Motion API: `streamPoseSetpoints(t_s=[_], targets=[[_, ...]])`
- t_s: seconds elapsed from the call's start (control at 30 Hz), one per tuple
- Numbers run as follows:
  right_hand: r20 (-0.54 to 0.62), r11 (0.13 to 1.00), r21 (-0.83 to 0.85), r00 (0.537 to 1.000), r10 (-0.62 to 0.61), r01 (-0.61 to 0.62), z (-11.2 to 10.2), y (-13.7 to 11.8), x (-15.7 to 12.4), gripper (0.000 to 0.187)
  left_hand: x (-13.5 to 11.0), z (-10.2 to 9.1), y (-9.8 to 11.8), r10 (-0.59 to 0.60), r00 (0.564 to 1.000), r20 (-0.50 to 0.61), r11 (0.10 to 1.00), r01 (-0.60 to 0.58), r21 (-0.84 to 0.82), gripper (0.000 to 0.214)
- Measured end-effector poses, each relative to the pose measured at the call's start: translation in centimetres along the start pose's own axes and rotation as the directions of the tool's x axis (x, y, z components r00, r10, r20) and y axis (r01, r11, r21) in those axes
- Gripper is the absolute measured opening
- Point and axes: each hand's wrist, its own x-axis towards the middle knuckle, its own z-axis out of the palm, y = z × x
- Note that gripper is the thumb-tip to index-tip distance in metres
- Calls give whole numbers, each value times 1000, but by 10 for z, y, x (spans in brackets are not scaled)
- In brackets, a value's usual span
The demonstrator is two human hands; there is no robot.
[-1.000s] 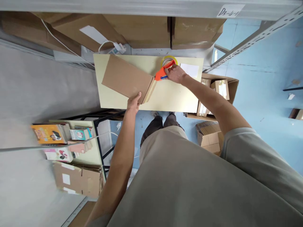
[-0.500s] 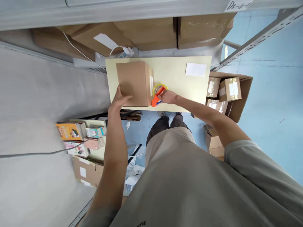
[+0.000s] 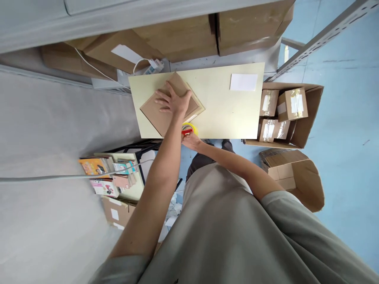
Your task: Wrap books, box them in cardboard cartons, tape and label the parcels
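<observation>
A brown cardboard box (image 3: 154, 114) stands turned at an angle on the left part of the cream table (image 3: 225, 114). My left hand (image 3: 174, 102) lies on top of it with the fingers spread flat. At the table's front edge, my right hand (image 3: 192, 141) is closed around a tape dispenser (image 3: 187, 131), red with a yellow roll of tape. The dispenser is close to the box's near side; my left forearm hides part of that area, so contact cannot be made out.
A white sheet (image 3: 243, 82) lies on the table's right part. Large cartons (image 3: 177, 39) fill the shelf behind. To the right, an open carton (image 3: 310, 114) holds several small taped boxes. Another open carton (image 3: 310, 181) sits below it. Books (image 3: 97, 167) are stacked at lower left.
The box has turned to an angle on the table. My left hand has moved from its left edge onto its top. My right hand has brought the tape dispenser left and towards me.
</observation>
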Motion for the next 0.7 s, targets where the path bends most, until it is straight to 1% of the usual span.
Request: streamPoseSetpoints(t_s=[0.03, 0.07, 0.1, 0.17, 0.23, 0.27, 0.3, 0.33, 0.37, 0.4, 0.47, 0.53, 0.6, 0.7], targets=[[-47, 995, -22, 995, 92, -94, 4, 3, -10, 68, 2, 0, -2, -10, 1000, 6, 1000, 10, 3, 107], [-109, 975, -47, 971, 210, -216, 10, 8, -23, 64, 4, 0, -3, -19, 1000, -9, 1000, 19, 15, 108], [-144, 951, -60, 945, 294, -305, 16, 14, -41, 59, 5, 0, -4, -25, 999, -37, 999, 26, 33, 109], [-154, 923, -65, 918, 366, -379, 29, 35, -86, 52, 5, 0, -4, -32, 995, -89, 996, 39, 74, 109], [-153, 901, -73, 897, 414, -428, 39, 64, -136, 51, 5, 2, -5, -28, 994, -102, 994, 39, 102, 109], [-174, 876, -72, 871, 459, -476, 42, 80, -159, 54, 4, 2, -6, -19, 994, -107, 993, 31, 111, 111], [-202, 842, -69, 834, 513, -535, 43, 96, -179, 59, 4, 3, -7, -3, 994, -113, 993, 16, 114, 113], [-241, 808, -60, 794, 558, -587, 42, 112, -195, 62, 4, 4, -9, 22, 993, -113, 993, -9, 114, 115], [-282, 786, -52, 765, 580, -615, 40, 125, -205, 62, 5, 4, -11, 51, 994, -95, 993, -41, 110, 117], [-318, 776, -51, 747, 584, -629, 37, 137, -210, 62, 5, 4, -13, 80, 995, -63, 992, -73, 104, 118], [-378, 781, -64, 739, 558, -622, 27, 153, -206, 62, 4, 3, -17, 125, 992, 27, 988, -127, 88, 121], [-412, 796, -92, 751, 516, -598, 15, 160, -190, 64, 0, 0, -22, 152, 986, 73, 983, -158, 89, 124], [-417, 811, -123, 771, 481, -573, 4, 160, -173, 66, -7, -4, -25, 173, 983, 68, 978, -179, 110, 127], [-363, 828, -162, 812, 457, -537, -8, 153, -156, 68, -22, -10, -29, 214, 974, 73, 965, -222, 137, 127]])
